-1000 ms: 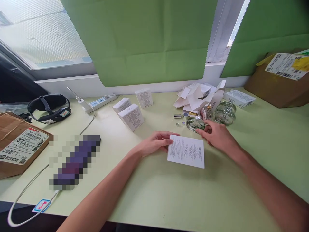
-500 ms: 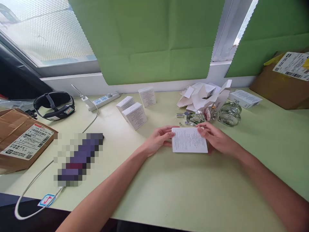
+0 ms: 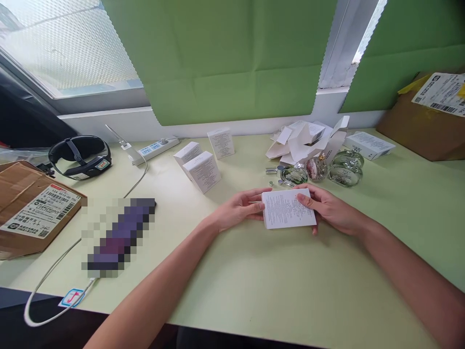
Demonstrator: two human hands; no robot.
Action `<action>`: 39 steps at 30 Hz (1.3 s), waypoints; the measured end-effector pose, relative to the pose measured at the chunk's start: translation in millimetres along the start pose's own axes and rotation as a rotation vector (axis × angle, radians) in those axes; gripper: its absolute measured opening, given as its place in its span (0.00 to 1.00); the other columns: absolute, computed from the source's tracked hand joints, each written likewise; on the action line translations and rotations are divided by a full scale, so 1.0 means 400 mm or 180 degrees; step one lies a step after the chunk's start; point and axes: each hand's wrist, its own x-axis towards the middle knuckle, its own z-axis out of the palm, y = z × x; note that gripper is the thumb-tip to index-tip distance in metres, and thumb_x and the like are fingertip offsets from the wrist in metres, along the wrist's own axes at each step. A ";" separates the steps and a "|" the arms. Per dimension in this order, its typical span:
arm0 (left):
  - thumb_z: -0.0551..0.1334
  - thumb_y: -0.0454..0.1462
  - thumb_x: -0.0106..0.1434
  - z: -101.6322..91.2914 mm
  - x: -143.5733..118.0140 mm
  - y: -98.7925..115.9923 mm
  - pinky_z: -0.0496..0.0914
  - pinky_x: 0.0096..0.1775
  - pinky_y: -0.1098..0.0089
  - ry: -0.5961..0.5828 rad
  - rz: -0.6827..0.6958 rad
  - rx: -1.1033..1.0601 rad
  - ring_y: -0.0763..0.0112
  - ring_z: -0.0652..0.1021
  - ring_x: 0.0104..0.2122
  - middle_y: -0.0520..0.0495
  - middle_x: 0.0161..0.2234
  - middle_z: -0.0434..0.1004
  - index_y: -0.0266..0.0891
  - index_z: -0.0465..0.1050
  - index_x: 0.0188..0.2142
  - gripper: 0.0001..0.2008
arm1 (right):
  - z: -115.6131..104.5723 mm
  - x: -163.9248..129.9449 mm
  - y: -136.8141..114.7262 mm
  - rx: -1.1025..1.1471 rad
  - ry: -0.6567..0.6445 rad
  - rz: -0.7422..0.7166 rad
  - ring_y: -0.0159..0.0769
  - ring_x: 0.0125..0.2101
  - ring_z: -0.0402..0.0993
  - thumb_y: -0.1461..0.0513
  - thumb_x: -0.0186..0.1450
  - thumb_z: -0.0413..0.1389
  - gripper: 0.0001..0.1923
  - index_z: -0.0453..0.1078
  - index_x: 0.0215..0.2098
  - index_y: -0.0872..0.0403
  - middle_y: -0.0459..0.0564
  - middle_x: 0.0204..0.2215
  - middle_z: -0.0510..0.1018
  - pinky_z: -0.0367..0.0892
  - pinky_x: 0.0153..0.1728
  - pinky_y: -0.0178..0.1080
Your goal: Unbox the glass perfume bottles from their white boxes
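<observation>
I have the small white carton (image 3: 288,209) between both hands, just above the pale green counter (image 3: 254,286), a little right of centre and near the clutter of glass bottles (image 3: 329,170). My left hand (image 3: 240,209) pinches its left end, thumb on top and fingers under; my right hand (image 3: 329,208) clasps the right end, thumb lying across the printed face. Both grips are closed on the carton, neither is loose.

I judge it to be thin paperboard: light, stiff along its edges but easy to dent on the broad printed face. The smooth finish looks a bit slippery, so I would hold by the short ends and the corners, where the folds give strength, and keep pressure off the middle panel. Whether anything is inside I cannot tell.

Further left stand three like cartons (image 3: 201,170), and far right a heap of opened packaging (image 3: 305,140). A power strip (image 3: 158,147) lies at the far edge.
</observation>
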 end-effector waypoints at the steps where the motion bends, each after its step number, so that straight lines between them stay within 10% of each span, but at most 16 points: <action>1: 0.67 0.43 0.65 0.004 0.001 0.000 0.74 0.54 0.55 0.0036 0.0017 0.0056 0.54 0.76 0.57 0.39 0.62 0.71 0.44 0.66 0.64 0.29 | 0.001 -0.001 -0.001 -0.0007 -0.0004 -0.0002 0.35 0.31 0.71 0.44 0.66 0.58 0.26 0.65 0.55 0.47 0.47 0.35 0.71 0.79 0.18 0.39; 20: 0.60 0.35 0.64 0.002 0.010 -0.021 0.75 0.43 0.64 0.0495 0.0327 0.0082 0.68 0.78 0.40 0.49 0.44 0.78 0.49 0.64 0.60 0.25 | -0.056 -0.022 -0.007 -0.0279 -0.0097 0.0339 0.39 0.32 0.73 0.42 0.66 0.57 0.30 0.63 0.62 0.43 0.49 0.37 0.75 0.76 0.22 0.40; 27: 0.54 0.35 0.66 0.020 0.002 -0.011 0.67 0.35 0.70 0.0488 0.0302 0.1070 0.71 0.73 0.33 0.51 0.39 0.74 0.47 0.63 0.54 0.17 | -0.048 -0.042 -0.010 -0.2441 0.0193 -0.0407 0.59 0.61 0.64 0.45 0.53 0.68 0.47 0.57 0.67 0.38 0.52 0.63 0.65 0.69 0.55 0.55; 39: 0.62 0.36 0.61 0.037 -0.006 -0.007 0.67 0.38 0.69 0.0745 0.0464 0.2723 0.70 0.70 0.38 0.49 0.41 0.70 0.43 0.69 0.47 0.13 | -0.022 -0.042 -0.008 -0.2479 -0.0487 -0.0450 0.56 0.60 0.62 0.45 0.56 0.66 0.41 0.58 0.64 0.39 0.51 0.59 0.67 0.67 0.56 0.52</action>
